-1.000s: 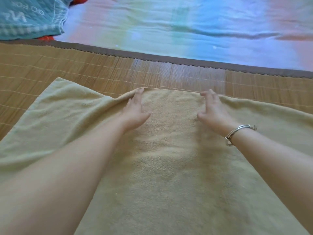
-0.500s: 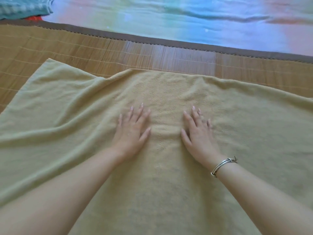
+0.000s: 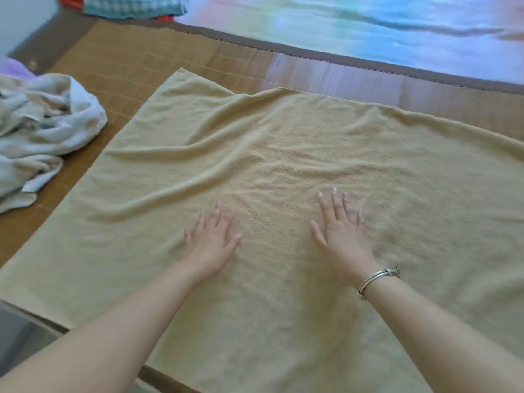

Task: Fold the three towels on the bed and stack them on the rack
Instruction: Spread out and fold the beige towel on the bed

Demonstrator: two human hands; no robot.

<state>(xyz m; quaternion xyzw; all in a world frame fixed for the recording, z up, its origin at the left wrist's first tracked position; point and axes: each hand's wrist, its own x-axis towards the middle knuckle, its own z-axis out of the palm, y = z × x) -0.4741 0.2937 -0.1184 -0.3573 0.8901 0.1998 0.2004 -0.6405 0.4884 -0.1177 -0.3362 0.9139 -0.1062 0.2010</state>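
Observation:
A large tan towel (image 3: 283, 154) lies spread over the bamboo mat (image 3: 141, 55) on the bed, with soft wrinkles across its left half. My left hand (image 3: 211, 241) presses flat on the towel near its middle, fingers straight and spread. My right hand (image 3: 341, 231), with a silver bracelet on the wrist, lies flat on the towel a short way to the right. A crumpled white and beige towel (image 3: 39, 129) sits in a heap at the left edge. A teal patterned towel (image 3: 136, 5) lies at the far top left. The rack is out of view.
A pastel rainbow sheet (image 3: 368, 32) covers the bed beyond the mat's brown border. A bit of purple cloth (image 3: 14, 69) shows at the far left. The bed's near edge and grey floor (image 3: 17, 333) appear at bottom left.
Both hands slid from the towel's far edge back toward me over the surface, flat and spread. The view shifted, bringing the crumpled white towel into sight at left.

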